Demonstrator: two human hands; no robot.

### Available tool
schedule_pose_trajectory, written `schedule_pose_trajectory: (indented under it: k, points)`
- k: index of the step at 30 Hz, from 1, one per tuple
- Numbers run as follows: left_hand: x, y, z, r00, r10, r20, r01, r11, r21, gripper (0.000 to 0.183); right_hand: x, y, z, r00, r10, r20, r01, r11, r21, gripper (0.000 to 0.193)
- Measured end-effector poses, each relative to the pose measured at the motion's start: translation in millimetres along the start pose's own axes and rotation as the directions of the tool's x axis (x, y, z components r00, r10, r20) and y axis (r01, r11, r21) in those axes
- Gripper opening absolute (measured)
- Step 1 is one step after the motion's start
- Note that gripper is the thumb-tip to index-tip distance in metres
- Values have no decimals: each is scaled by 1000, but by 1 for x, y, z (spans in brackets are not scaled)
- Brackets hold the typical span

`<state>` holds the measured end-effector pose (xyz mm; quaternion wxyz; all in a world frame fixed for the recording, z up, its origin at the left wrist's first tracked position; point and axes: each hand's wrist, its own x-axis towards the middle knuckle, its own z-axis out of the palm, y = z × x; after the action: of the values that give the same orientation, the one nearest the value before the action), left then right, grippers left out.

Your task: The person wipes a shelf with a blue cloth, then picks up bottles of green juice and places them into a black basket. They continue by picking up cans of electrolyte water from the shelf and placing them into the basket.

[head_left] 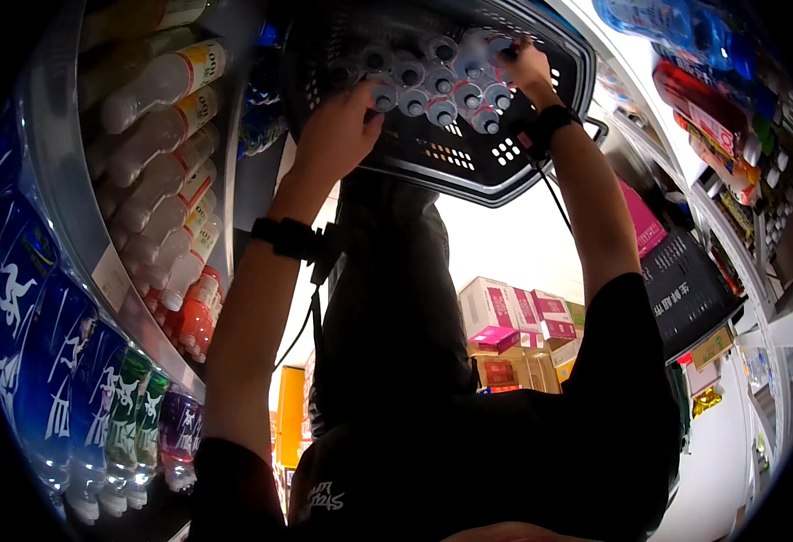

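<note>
Many capped bottles (441, 86) fill black basket (469, 167).

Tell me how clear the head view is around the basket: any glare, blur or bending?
Head view: strong fisheye bending at the rim; black plastic basket of grey-capped bottles sharp enough; left hand and right hand dim; bright white floor washes out; shelf bottles soft.

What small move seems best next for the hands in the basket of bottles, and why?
Probably lift one bottle out with the right hand. It is already at the capped bottles at the far edge of the black basket, while the left hand rests at the cluster's near side, seemingly steadying it.
</note>
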<state>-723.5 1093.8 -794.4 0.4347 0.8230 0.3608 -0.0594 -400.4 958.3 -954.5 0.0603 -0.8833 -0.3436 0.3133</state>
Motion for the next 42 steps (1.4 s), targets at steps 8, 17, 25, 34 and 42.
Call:
schedule_pose_trajectory:
  k: [8,17,25,34,42]
  points:
    - [-13,-4,-13,996,-88,32,88,996,-6,41,37,-3,20,967,61,249,-69,997,23,47]
    - [-53,131,-87,996,39,-75,-51,986,-162,37,-112,-43,-147,834,-408,371,438,899,4,36]
    - [-123,339,-209,837,420,-350,-521,806,-281,22,-359,-177,-421,830,-544,124,476,806,351,24]
    - [-148,565,-376,239,820,-521,-946,317,64,15,-508,-241,-667,726,-609,-320,620,781,-80,25]
    - [-72,653,-433,242,734,-635,-905,407,126,8,-563,-245,-818,598,-642,-480,457,765,-455,22]
